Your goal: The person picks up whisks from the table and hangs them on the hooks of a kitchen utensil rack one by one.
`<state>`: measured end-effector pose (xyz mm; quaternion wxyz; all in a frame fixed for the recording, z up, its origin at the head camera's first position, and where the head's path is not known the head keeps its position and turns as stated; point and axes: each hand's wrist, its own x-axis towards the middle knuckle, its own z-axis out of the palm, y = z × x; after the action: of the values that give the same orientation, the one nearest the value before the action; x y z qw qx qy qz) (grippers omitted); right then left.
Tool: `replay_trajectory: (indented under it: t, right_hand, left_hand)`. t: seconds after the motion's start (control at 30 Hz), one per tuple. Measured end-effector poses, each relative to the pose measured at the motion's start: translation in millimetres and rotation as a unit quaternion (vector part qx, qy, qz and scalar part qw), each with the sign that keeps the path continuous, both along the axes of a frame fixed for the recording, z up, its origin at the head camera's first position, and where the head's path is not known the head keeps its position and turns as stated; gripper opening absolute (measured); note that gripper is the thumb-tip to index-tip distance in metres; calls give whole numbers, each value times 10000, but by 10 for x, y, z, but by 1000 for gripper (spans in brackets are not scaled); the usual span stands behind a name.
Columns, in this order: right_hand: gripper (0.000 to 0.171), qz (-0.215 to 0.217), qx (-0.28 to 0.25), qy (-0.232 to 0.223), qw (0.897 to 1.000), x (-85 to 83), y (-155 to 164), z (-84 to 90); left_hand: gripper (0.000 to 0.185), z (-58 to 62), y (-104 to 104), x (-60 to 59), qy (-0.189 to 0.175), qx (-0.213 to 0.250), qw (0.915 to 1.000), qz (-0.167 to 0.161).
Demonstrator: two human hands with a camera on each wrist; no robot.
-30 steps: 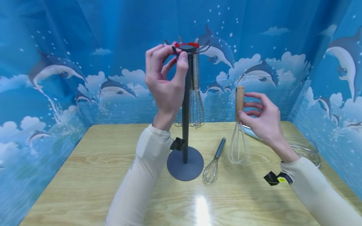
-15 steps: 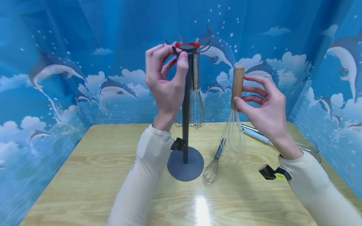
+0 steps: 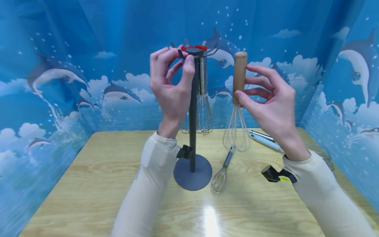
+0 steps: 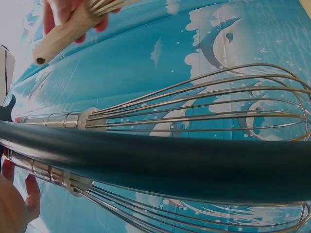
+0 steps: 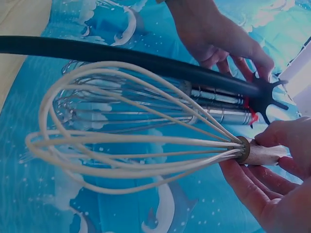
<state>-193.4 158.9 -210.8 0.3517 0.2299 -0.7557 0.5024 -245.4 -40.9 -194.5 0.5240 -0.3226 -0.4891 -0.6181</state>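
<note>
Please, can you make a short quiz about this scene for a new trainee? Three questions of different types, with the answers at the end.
1. True or false: the right hand holds the wooden whisk clear of the table.
2. Multiple choice: what does the left hand hold? A. the top of the stand; B. the small whisk; C. the blue-handled whisk.
3. Short answer: where do the steel whisks behind the pole hang from?

Key:
1. True; its wires are above the table.
2. A; the fingers pinch near the hooks.
3. From the hooks at the stand's top.
</note>
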Motion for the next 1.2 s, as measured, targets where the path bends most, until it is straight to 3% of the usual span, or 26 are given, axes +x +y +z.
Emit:
replay_trajectory:
  t: [0.83,1.2]
  right_hand:
    - [51,96,84,798,9967,-112,-283,205]
    - [50,268,116,671,9973,-188,-340,184]
  left_hand:
    - [23,22,3,8,-42,-42,10000,-22]
    - [23,3,-10,9,-129,-95,9998,99]
